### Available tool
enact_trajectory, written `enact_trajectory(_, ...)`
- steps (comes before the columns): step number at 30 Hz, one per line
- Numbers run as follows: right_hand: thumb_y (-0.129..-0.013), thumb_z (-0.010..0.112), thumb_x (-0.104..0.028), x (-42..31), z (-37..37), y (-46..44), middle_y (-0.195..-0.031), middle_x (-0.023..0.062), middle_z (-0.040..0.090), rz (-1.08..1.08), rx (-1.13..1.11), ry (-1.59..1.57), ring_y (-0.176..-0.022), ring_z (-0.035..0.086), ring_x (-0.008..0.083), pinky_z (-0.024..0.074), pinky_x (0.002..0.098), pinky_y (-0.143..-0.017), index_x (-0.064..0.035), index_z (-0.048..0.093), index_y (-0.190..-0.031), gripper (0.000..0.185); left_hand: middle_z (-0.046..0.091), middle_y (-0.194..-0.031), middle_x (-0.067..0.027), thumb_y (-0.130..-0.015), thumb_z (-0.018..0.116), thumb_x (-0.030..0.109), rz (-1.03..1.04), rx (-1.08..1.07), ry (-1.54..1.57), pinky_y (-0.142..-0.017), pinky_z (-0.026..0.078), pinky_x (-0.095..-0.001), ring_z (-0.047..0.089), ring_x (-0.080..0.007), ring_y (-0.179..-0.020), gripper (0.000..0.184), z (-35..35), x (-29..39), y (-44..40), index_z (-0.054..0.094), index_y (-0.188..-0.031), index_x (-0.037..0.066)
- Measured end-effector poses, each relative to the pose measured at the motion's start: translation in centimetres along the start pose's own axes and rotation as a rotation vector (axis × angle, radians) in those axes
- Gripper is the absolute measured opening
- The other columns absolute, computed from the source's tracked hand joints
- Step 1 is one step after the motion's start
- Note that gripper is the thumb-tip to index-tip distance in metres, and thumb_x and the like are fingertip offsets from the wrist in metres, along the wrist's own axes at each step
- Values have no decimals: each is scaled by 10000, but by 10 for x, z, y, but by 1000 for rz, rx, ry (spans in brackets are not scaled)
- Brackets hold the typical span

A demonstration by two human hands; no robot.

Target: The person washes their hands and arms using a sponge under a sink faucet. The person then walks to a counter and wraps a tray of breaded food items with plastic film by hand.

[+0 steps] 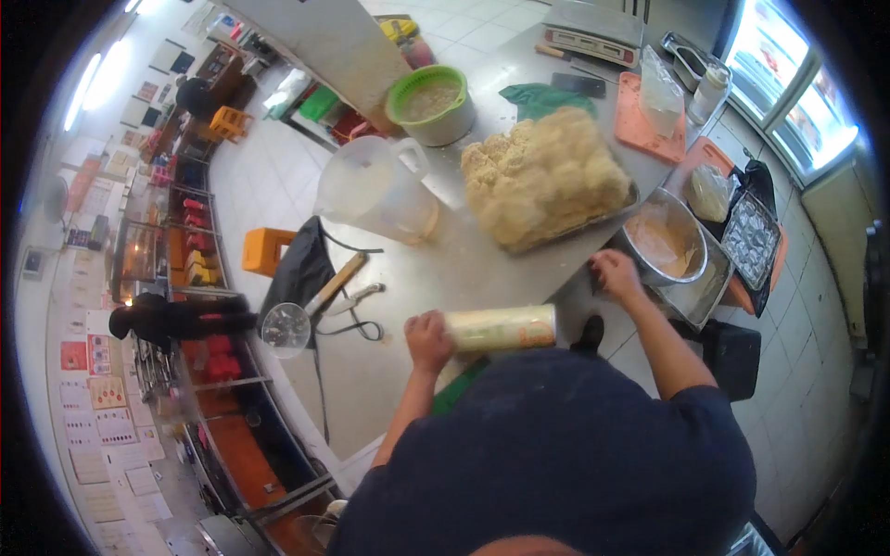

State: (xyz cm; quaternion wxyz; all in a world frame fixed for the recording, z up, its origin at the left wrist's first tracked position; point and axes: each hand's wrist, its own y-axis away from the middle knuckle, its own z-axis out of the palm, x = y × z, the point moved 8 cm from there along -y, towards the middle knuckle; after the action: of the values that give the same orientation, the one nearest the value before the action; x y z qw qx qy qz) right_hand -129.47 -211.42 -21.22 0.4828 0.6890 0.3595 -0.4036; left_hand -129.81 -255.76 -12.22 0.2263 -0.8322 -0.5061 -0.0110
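My left hand (429, 341) is closed around the left end of a pale yellow roll (505, 328) with orange print, which looks like plastic wrap. The roll lies at the steel table's near edge, against my body. My right hand (615, 274) is raised off the table's right edge, fingers curled together, beside a metal pot (666, 237) with an orange-brown mix inside. Whatever those fingers may pinch is too small to make out. Beyond both hands, a tray is heaped with pale, crumbly coated pieces (547, 176).
A cloudy plastic jug (375, 190) and a green colander in a pot (428, 104) stand at the back left. A knife (352, 299), a wooden-handled tool (336, 283) and a black apron (301, 264) lie left. Scales (593, 32) sit far back. A person (176, 317) stands off left.
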Motion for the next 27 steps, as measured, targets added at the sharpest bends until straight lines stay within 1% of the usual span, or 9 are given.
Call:
enact_trajectory(1,-941,596,-317,22,-21,-28,-888,34,649,-7,103,-49,-595,525,98,447,257,-521,-76,635,-1146,318,661,-1044,-112,-706,561,153,2,7,1,-937,405,-481,607,-290,-985,330,-1,1,-1,619,-1019,65)
enact_trajectory(5,-948,557,-267,15,-119,-118,-993,147,671,-328,728,409,-861,645,266,511,371,-804,-14,581,-1208,363,658,-1023,-113,-691,569,154,-3,3,23,-920,411,-483,606,-297,-969,328,-7,4,-6,615,-1003,66)
enact_trajectory(9,-946,546,-246,-15,-93,-141,-1085,211,663,-435,449,750,-1036,624,350,456,400,-944,25,567,-1210,379,655,-1017,-112,-687,572,151,1,2,5,-913,413,-483,605,-300,-954,316,-7,2,-9,610,-988,64)
enact_trajectory(11,-939,550,-236,-11,-93,-134,-1147,233,648,-173,506,566,-1076,617,364,464,399,-936,40,558,-1214,390,650,-1012,-115,-690,568,152,-9,-16,18,-915,411,-483,604,-301,-944,308,-6,2,-8,608,-981,63)
enact_trajectory(15,-922,595,-229,-39,-84,-56,-1126,196,588,-431,927,255,-1008,582,321,460,394,-900,-4,577,-1178,341,645,-1001,-124,-729,576,163,-34,46,86,-928,400,-505,604,-305,-946,276,-16,-2,-2,606,-984,62)
enact_trajectory(19,-912,620,-203,-32,-69,-36,-1101,171,544,-459,987,521,-961,553,283,455,375,-871,-23,570,-1170,319,627,-1036,-149,-787,618,170,-105,-25,290,-901,449,-480,592,-335,-1001,225,-34,-15,-9,619,-974,45)
enact_trajectory(23,-920,626,-178,-83,-9,13,-1037,147,571,-645,566,233,-903,550,259,461,374,-846,-21,549,-1185,317,583,-1136,-176,-897,591,231,-384,-75,312,-965,429,-445,530,-373,-1110,208,-28,-34,-3,622,-987,46)
enact_trajectory(25,-924,597,-247,-96,40,35,-1135,179,605,-551,203,313,-1045,572,342,437,444,-924,-26,597,-1155,320,568,-1156,-182,-904,583,214,-452,-86,319,-952,438,-448,534,-374,-1106,189,-20,-37,-6,617,-996,53)
enact_trajectory(27,-936,558,-312,-45,92,30,-1121,192,626,-510,-53,423,-1014,591,368,450,458,-898,-7,609,-1150,376,553,-1176,-188,-911,575,197,-524,-91,330,-939,448,-450,539,-374,-1101,170,-12,-42,-12,613,-1004,60)
